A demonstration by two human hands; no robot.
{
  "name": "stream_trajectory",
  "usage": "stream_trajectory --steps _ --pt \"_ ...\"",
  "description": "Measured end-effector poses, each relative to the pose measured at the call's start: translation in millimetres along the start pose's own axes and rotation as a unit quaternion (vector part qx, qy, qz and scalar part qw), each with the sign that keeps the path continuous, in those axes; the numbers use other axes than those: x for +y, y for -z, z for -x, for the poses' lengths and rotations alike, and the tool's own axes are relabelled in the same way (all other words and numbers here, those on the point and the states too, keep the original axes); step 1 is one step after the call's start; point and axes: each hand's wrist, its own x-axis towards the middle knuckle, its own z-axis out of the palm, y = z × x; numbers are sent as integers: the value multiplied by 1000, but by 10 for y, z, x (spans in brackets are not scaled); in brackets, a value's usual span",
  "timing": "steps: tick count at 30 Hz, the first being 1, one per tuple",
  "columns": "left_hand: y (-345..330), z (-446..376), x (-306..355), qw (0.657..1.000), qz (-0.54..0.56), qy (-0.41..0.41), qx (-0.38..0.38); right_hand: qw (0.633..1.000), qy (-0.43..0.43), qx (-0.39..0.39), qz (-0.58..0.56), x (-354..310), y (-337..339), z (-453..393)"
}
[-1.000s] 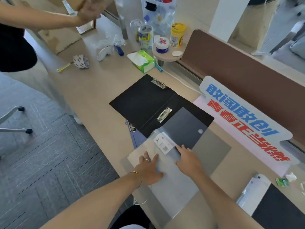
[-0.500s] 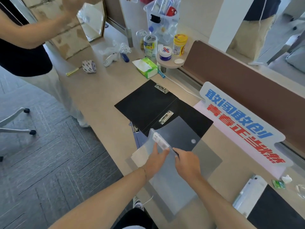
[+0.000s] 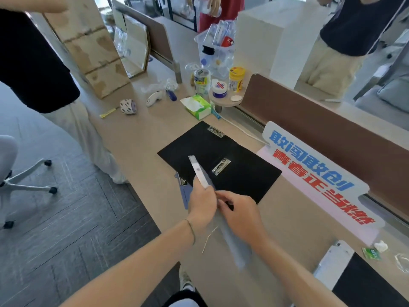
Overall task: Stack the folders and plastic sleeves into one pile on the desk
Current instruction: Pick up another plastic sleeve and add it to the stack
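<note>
Two black clip folders (image 3: 241, 171) lie overlapping on the beige desk (image 3: 137, 138), each with a metal clip. A blue clipboard (image 3: 184, 194) pokes out from under them at the desk's front edge. My left hand (image 3: 202, 204) and my right hand (image 3: 240, 212) both grip a bundle of translucent plastic sleeves (image 3: 234, 244), lifted off the desk and turned on edge. The bundle's white labelled end (image 3: 199, 171) points up over the folders.
A printed sign (image 3: 314, 173) lies right of the folders along a brown divider (image 3: 332, 129). A tissue pack (image 3: 195, 106), jars, tape and a small shelf sit at the back. A person stands at the left; an office chair (image 3: 13, 180) on the floor. Another black folder (image 3: 365, 284) at bottom right.
The sleeves, flat on the desk a second ago, have been gathered by both hands, lifted and tipped onto their edge. The desk where they lay is now bare.
</note>
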Motion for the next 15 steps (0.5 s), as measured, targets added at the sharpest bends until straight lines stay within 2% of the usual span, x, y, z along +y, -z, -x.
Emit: stream_trajectory --steps 5,8,10,15 --pt "130 97 -14 997 6 -81 -10 995 -87 17 -47 327 7 -68" --pt "179 106 -20 994 21 -105 -23 987 -150 24 -41 605 21 -112" --pt "197 85 -30 992 37 -113 -29 976 -197 38 -90 714 67 -110" --pt "199 54 -6 988 71 -121 -66 875 -338 83 -337 1040 184 -70"
